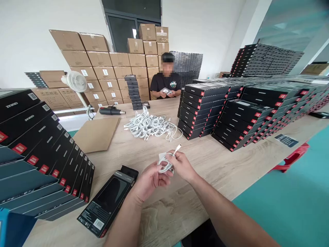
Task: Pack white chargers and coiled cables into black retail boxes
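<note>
Above the table's near half, my left hand (151, 177) and my right hand (182, 165) are closed on one coiled white cable (166, 164). The cable's light plug end points up past my right thumb, and a metal connector shows near its lower side. A small white tag sits at the coil's upper left. To the left of my hands lies a black box (109, 200) with a dark window and an open flap at its far end. Farther up the table spreads a pile of white coiled cables (151, 125).
Stacks of black boxes stand at the left (48, 137) and at the right (203, 106). A cardboard sheet (96, 135) and a heat gun (111, 110) lie at the far left. Across the table, a person (166, 80) holds something white. A fan (77, 81) and cartons (102, 61) stand behind.
</note>
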A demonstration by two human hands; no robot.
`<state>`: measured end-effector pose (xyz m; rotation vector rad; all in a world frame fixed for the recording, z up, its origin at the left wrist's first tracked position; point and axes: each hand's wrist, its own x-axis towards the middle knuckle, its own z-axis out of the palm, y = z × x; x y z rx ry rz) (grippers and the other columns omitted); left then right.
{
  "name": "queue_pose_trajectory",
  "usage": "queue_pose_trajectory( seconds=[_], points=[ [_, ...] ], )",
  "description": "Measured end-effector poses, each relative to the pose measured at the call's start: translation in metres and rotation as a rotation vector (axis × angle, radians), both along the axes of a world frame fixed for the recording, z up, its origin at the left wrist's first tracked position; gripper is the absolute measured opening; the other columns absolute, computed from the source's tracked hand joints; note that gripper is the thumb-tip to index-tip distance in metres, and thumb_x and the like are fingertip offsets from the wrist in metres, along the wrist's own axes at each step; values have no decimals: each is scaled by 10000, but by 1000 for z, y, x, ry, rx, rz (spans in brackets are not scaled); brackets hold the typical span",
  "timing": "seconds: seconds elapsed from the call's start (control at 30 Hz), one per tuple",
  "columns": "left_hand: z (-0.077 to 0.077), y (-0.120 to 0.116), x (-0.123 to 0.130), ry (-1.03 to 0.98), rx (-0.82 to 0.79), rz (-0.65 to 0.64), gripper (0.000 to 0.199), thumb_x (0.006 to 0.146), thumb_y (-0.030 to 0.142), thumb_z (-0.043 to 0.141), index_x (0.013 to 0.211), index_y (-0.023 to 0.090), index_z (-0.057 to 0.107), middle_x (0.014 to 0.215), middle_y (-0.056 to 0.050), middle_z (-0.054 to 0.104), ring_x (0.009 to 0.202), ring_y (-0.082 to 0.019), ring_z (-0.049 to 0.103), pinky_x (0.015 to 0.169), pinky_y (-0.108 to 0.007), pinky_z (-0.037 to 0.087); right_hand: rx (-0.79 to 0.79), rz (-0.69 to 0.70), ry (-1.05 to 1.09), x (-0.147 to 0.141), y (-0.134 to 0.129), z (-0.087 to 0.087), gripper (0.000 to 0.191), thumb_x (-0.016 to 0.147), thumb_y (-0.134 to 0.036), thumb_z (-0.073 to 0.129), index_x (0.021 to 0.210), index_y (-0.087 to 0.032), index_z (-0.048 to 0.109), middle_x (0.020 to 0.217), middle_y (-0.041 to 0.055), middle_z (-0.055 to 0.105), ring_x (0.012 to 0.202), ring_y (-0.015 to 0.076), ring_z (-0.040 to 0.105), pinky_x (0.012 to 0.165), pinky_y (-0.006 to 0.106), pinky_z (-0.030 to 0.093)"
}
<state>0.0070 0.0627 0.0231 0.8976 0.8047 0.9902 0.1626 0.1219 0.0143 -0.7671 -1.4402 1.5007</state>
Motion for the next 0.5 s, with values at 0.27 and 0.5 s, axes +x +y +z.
queue_pose_trajectory(
  seconds=[0.27,0.5],
  points=[
    [-1,3,9,310,260,72,376,878,439,622,1121,153,640,1012,-110,716,826,-201,679,740,-330,546,-110,-64,95,12,-3,-3,433,762,-547,707,1006,-195,647,726,-3,647,560,119,537,520,230,409],
    [-10,14,-5,957,213,343,370,902,507,465,1060,197,590,882,-79,709,814,-254,679,707,-352,485,4,-439,-172,29,11,-28,370,875,-506,496,884,-174,659,686,6,611,577,145,542,528,249,414]
  ],
)
